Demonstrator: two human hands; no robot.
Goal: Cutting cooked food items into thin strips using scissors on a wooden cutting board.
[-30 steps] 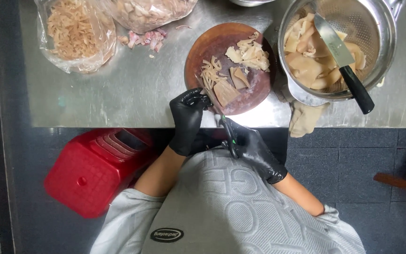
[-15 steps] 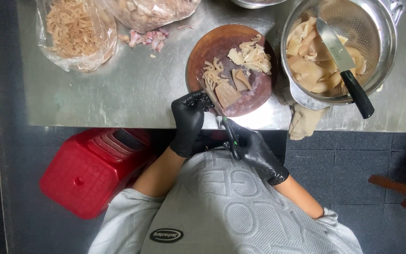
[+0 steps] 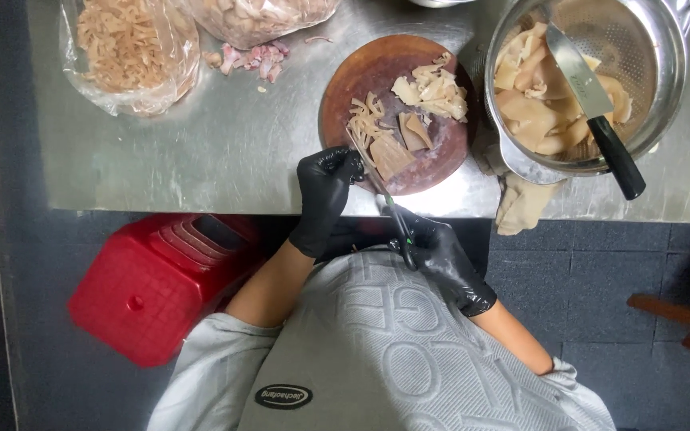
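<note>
Gripping scissors [image 3: 389, 209] near the middle of the frame, the right hand [image 3: 441, 259], in a black glove, had its fingers curled tight through the handles, the blades slanting up and left toward a round brown board [image 3: 345, 92]. The left hand [image 3: 325, 191], gloved too, sat just left of the blades at the board's lower edge, its fingers bent in around a pale strip [image 3: 365, 148]; how firmly it pinched could not be told. More cut pieces [image 3: 433, 92] lay on the board's upper right. All this stood on a steel table [image 3: 225, 152] filling the upper frame. At the upper right a metal colander [image 3: 640, 56] held pale slabs, with a cleaver [image 3: 592, 104] resting across it, black handle pointing down and right. A rag [image 3: 525, 203] hung at the table edge below it. At the upper left lay a clear bag [image 3: 129, 52] of shredded stuff, a second bag [image 3: 261, 16] beside it, and pink scraps [image 3: 253, 57] between. A red stool [image 3: 157, 279] stood on the floor at lower left.
</note>
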